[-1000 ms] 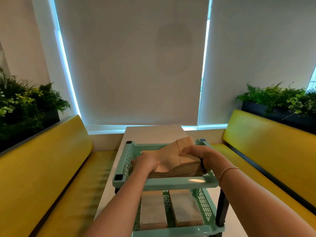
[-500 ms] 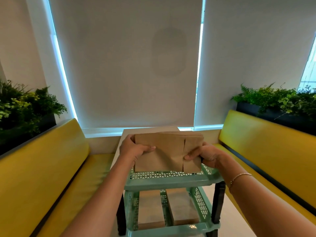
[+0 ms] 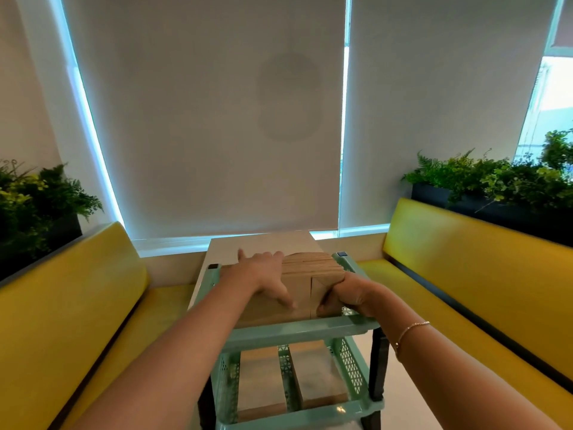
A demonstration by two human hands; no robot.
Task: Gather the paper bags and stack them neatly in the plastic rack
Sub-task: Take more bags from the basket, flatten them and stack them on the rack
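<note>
I have the thick stack of flat brown paper bags [image 3: 305, 285] lying in the top tray of the mint-green perforated plastic rack [image 3: 305, 332]. My left hand [image 3: 263, 276] lies flat on top with fingers spread, pressing down; my right hand [image 3: 344, 294] curls round the stack's near right corner. The far edges look fanned, so I judge a careless release could let the top bags slide askew.
</note>
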